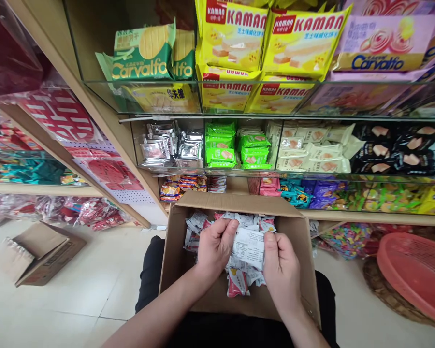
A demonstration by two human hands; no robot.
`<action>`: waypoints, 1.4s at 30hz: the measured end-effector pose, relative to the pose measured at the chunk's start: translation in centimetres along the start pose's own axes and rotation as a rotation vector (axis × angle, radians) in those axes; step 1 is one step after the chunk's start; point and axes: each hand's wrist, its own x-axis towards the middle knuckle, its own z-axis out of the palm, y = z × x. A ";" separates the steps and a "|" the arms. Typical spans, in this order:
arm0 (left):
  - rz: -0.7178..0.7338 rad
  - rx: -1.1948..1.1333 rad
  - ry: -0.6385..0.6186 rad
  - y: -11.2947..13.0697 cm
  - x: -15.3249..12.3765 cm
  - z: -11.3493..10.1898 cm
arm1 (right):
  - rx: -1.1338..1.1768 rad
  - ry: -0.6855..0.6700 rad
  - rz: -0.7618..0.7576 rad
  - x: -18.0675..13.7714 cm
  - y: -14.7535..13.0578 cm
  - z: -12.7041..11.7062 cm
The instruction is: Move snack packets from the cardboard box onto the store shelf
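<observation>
My left hand (217, 241) and my right hand (281, 258) hold a small white snack packet (249, 245) between them, each pinching one side. Printed text on the packet faces me. Below and behind it, an open cardboard box (181, 290) rests between my knees. Inside the box lie several loose packets of the same kind, some showing a pink and red face, such as the pink packet (237, 282) under my hands. My hands and the held packet hide part of the box's contents.
Ahead stand glass-fronted shelves (159, 117) with yellow wafer packs (232, 36), green packets (221, 145) and black packets (379, 147). An open carton (50, 261) lies on the tiled floor at left. At right, a pink plastic basket (413, 280) overlaps a woven tray (380, 295).
</observation>
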 end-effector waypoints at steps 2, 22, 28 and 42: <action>-0.020 -0.027 -0.007 0.2 0.3 -0.3 | -0.066 0.074 -0.093 -0.3 -0.1 0.1; -0.077 -0.231 -0.559 2.5 3.8 -1.6 | 0.429 -0.404 0.124 0.1 1.5 -0.6; -0.358 -0.554 -0.182 1.8 1.1 -0.2 | 0.593 -0.197 0.288 -0.8 -0.3 0.5; -0.354 -0.454 -0.355 1.6 0.8 -0.5 | 0.606 -0.266 0.282 2.7 0.0 -0.7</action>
